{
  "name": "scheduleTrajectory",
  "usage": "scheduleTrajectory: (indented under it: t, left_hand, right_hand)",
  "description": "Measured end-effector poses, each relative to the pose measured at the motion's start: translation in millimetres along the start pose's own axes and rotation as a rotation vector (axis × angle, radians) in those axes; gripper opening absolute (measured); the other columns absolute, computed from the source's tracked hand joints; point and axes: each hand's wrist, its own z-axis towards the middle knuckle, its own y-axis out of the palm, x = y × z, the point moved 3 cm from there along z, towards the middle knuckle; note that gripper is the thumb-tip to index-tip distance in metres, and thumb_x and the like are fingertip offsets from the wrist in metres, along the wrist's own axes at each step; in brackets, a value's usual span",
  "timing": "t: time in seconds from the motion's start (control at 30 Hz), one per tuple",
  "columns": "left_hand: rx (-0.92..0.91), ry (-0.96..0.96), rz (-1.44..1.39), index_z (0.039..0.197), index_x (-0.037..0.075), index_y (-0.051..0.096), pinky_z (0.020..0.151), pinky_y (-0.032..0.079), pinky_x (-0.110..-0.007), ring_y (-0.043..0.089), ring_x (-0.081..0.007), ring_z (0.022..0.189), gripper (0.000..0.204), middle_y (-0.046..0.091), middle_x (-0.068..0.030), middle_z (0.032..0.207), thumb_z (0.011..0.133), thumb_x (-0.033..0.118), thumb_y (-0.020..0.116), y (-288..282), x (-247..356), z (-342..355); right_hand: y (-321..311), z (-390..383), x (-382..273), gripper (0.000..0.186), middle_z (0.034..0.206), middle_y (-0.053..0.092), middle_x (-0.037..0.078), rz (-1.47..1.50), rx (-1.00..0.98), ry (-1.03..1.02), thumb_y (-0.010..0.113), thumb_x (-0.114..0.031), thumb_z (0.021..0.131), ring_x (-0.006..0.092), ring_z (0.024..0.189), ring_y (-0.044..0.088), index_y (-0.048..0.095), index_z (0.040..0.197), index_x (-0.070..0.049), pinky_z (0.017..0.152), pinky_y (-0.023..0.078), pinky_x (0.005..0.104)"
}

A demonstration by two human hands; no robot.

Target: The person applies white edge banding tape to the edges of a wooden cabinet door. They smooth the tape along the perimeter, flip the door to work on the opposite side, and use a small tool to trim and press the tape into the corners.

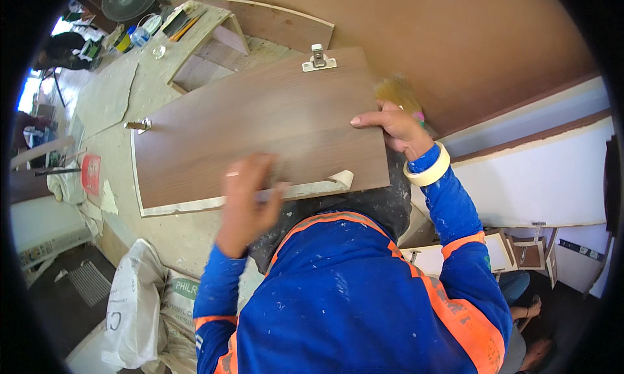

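A brown wood-grain cabinet door (260, 127) lies in front of me, carrying two metal hinges, one at the far edge (318, 60) and one at the left end (138, 125). Pale masking tape (312, 187) follows its near and left edges, its right end curling up loose. My left hand (247, 198) is over the near edge by the tape, its fingers smeared by motion. My right hand (403, 130) grips the door's right end, thumb on top. A tape roll (429, 167) circles my right wrist. Blurred yellowish bristles (400, 91) show just beyond that hand; whether it holds them is unclear.
Behind the door stands a dusty worktable (107, 101) with a wooden frame (214, 52), bottles and tools. White sacks (136, 302) sit at lower left. A large brown panel (468, 42) rises at the far right. Another person's arm (523, 312) shows at lower right.
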Motion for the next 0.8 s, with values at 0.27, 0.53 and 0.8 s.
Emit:
scheduleTrajectory:
  t: [0.27,0.53,0.8]
  left_hand:
    - [-0.321,0.440,-0.028,0.132,0.016,0.072,0.105,0.047,-0.047,0.062,-0.0293,0.120,0.049,0.065,-0.0084,0.131,0.084,0.008,0.072,41.7,61.4,48.9]
    - [-0.197,0.424,-0.097,0.108,0.012,0.080,0.094,0.055,-0.041,0.069,-0.0257,0.100,0.033,0.074,-0.0027,0.105,0.077,0.000,0.075,33.2,29.5,44.9]
    - [-0.182,0.051,-0.123,0.108,0.007,0.082,0.095,0.055,-0.041,0.073,-0.0302,0.102,0.033,0.079,-0.0100,0.105,0.079,-0.004,0.071,-57.0,-39.7,11.2]
  right_hand:
    - [5.5,-3.1,-0.4,0.050,0.125,0.075,0.013,-0.010,0.023,-0.008,0.084,-0.010,0.087,0.0238,0.116,0.070,0.067,0.132,0.002,0.106,0.053,0.0388]
    - [-10.2,1.1,0.9,0.054,0.125,0.074,0.014,0.007,0.040,0.001,0.085,-0.008,0.086,0.0236,0.116,0.070,0.065,0.135,0.003,0.104,0.054,0.0383]
    - [-19.5,2.2,4.2,0.061,0.128,0.072,0.014,-0.001,0.074,-0.006,0.086,-0.007,0.085,0.0240,0.116,0.069,0.060,0.139,0.004,0.105,0.054,0.0379]
